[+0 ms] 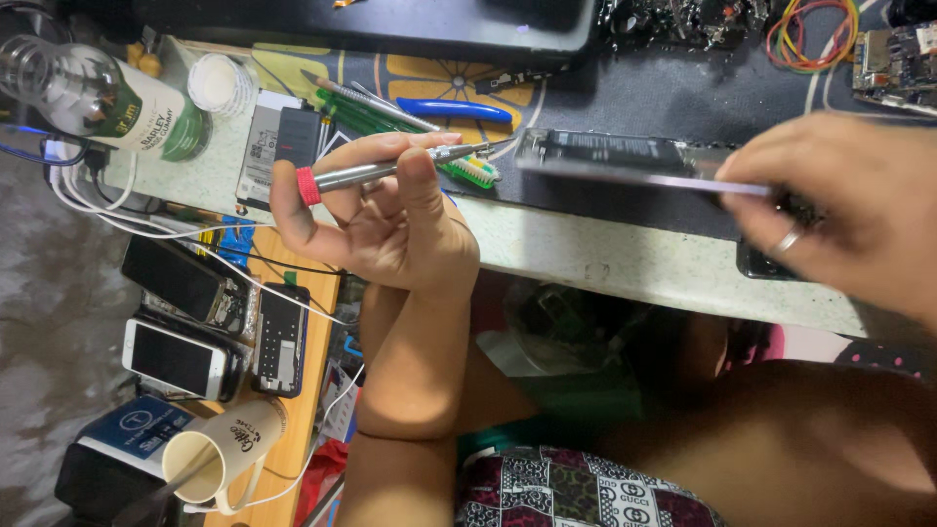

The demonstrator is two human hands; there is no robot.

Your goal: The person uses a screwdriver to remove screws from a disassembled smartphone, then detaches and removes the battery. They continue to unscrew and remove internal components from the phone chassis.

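Observation:
My left hand [390, 229] is shut on a slim silver screwdriver [386, 173] with a red ring at its end. The tool lies sideways, its tip pointing right toward an opened phone [625, 161]. My right hand [839, 210], with a ring on one finger, grips the right end of that phone and holds it tilted on edge above the dark work mat [634, 93]. The phone's dark inside faces away and its thin purple rim faces me. The screwdriver tip sits just short of the phone's left end.
A clear bottle with a green label [107, 98], a white round lid [220, 83], a blue-handled tool [454, 109] and a green brush [473, 173] lie near my left hand. Phones [181, 278] [176, 356], white cables, a cream mug [220, 444], rubber bands [810, 29] and a circuit board [893, 59] surround the area.

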